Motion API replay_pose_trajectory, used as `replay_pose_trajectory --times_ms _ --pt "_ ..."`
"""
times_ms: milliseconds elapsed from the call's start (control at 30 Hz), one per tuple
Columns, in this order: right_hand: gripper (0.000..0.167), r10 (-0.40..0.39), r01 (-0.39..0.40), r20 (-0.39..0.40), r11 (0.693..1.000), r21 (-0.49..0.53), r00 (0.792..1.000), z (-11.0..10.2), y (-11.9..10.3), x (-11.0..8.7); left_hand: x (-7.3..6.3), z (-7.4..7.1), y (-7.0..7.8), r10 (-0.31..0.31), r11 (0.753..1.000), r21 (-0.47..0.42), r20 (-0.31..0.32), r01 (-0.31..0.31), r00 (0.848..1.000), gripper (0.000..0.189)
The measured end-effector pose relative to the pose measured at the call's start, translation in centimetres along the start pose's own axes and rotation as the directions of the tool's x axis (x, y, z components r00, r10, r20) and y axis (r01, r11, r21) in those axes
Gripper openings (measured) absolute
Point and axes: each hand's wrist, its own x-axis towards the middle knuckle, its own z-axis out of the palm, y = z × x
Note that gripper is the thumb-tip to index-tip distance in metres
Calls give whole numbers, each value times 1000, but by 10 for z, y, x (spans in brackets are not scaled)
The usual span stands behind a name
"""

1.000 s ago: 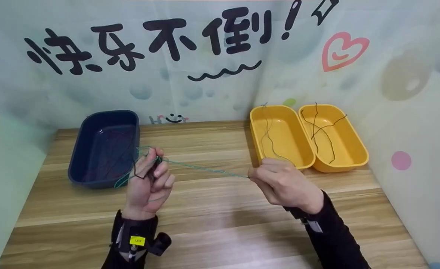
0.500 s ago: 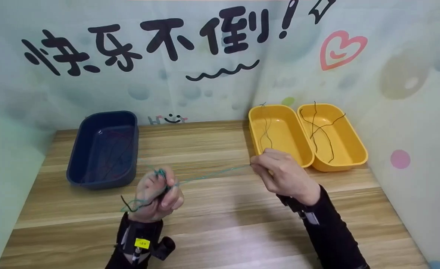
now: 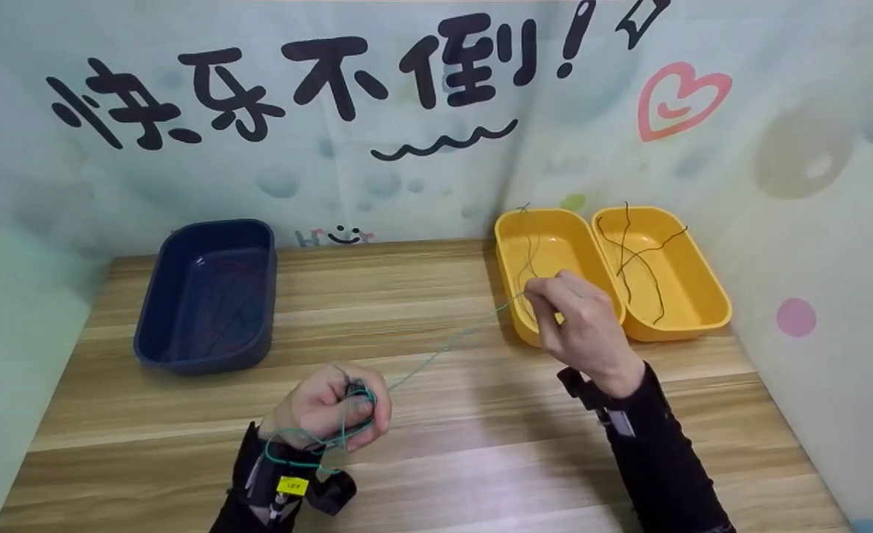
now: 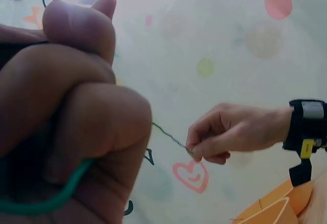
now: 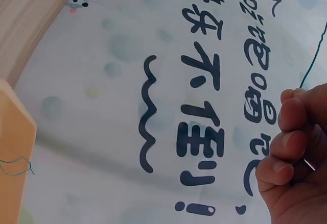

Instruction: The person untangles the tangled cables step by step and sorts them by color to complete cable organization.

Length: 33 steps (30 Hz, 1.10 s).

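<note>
My left hand (image 3: 329,407) is curled around a tangle of green and black strands (image 3: 358,392), low and left of the middle in the head view. Loops of green wire hang over that wrist. From the left hand one green wire (image 3: 447,348) runs taut, up and rightward. Its far end is pinched between thumb and fingertips of my right hand (image 3: 580,318), in front of the left yellow basin. The left wrist view shows the same crinkled green wire (image 4: 168,133) leading to the right hand (image 4: 230,132). The left fingers hide most of the bundle.
At the left stands a dark blue basin (image 3: 214,364) with thin dark and reddish strands inside. Two yellow basins sit side by side at the right: the left one (image 3: 506,259) holds thin greenish strands, the right one (image 3: 710,296) black strands. A printed cloth (image 3: 436,200) rises behind.
My left hand has come down and nearer to me, turning over with the tangle in its fingers. My right hand has risen and moved slightly right, keeping the green wire stretched.
</note>
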Motion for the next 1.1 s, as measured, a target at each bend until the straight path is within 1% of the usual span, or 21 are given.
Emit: replay_pose_trajectory --times_ms 100,200,267,333,400,467,500,567,600,667,700,733,800,867,933,967,1000,1100 --pt "10 18 -18 10 1000 -21 1000 -4 1 -1 0 0 2 15 1000 26 -29 -14 999 26" --pt "7 27 -26 43 999 -34 999 -6 1 -1 1 -1 5 78 997 13 -94 -78 992 23" --pt "6 19 -17 56 999 -35 998 -7 0 -1 0 -3 9 120 993 25 -160 -118 980 24" --pt "5 4 -2 62 999 -33 998 -9 -2 -1 -2 -5 15 133 991 50 -235 -125 963 25" --pt "6 -10 12 56 999 -33 998 -11 -4 0 -4 -6 21 119 991 104 -316 -90 941 24" --pt "7 -17 18 47 999 -32 999 -13 -5 1 -7 -7 27 85 985 171 -386 -19 918 23" --pt "7 -15 16 44 999 -31 999 -15 -5 2 -8 -7 30 63 978 208 -410 26 910 23" --pt "6 -7 8 34 999 -31 999 -18 -5 2 -9 -7 34 26 952 284 -442 112 897 23" --pt "6 -1 2 30 999 -32 1000 -19 -4 2 -9 -7 35 8 933 323 -451 156 892 22" --pt "7 13 -12 23 999 -37 1000 -22 -3 2 -9 -7 38 -31 897 380 -453 224 891 22" --pt "6 20 -20 21 999 -42 1000 -23 -3 2 -9 -7 38 -48 883 399 -450 249 892 23" --pt "6 27 -26 17 999 -46 999 -24 -2 2 -9 -7 39 -64 872 410 -446 268 892 23" --pt "6 37 -36 12 998 -55 999 -25 -1 2 -9 -7 39 -80 862 421 -435 282 897 24" --pt "5 41 -41 10 997 -62 999 -26 -1 1 -9 -7 39 -77 863 419 -445 283 892 25" --pt "5 39 -38 13 997 -64 999 -26 0 1 -9 -6 39 -48 869 416 -469 269 882 25" --pt "5 34 -33 17 997 -64 999 -25 0 1 -9 -6 38 -27 873 414 -484 256 875 25" --pt "5 27 -26 21 998 -60 999 -25 0 1 -8 -5 38 -7 877 412 -504 247 864 26" --pt "6 -4 5 30 999 -35 1000 -22 -1 2 -8 -3 37 64 909 376 -549 178 834 27"
